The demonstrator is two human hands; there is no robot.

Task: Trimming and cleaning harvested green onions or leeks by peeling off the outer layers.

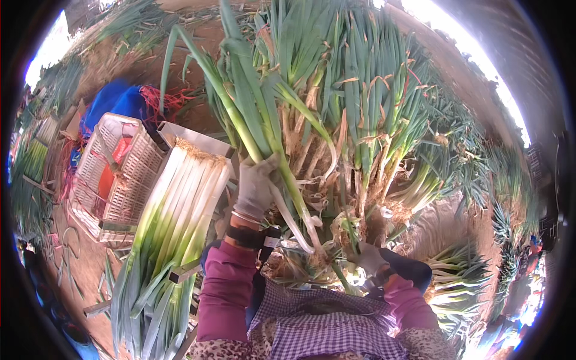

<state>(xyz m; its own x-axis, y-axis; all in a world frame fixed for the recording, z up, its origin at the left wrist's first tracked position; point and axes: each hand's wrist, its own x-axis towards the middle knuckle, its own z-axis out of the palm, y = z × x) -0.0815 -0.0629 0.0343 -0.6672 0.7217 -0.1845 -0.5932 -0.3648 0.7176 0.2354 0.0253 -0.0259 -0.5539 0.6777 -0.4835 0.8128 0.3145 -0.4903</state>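
My left hand (257,184), in a pale glove, grips a few long leeks (288,180) by their stalks. Their green leaves point up and away, and the white root ends hang toward my lap. To the right of those roots is my right hand (368,258), also gloved, with its fingers curled at a thin green leaf strip (352,229); blur hides part of this grip. Left of my left forearm, trimmed leeks (189,180) lie side by side in a metal-framed rack (198,135), with roots at the far end and leaves toward me.
A white plastic basket (144,180) holding something orange stands at the left. Behind it are a blue cloth or bag (114,105) and red twine (164,96). Untrimmed leeks (373,90) stand piled ahead. More leeks (463,274) lie at the right.
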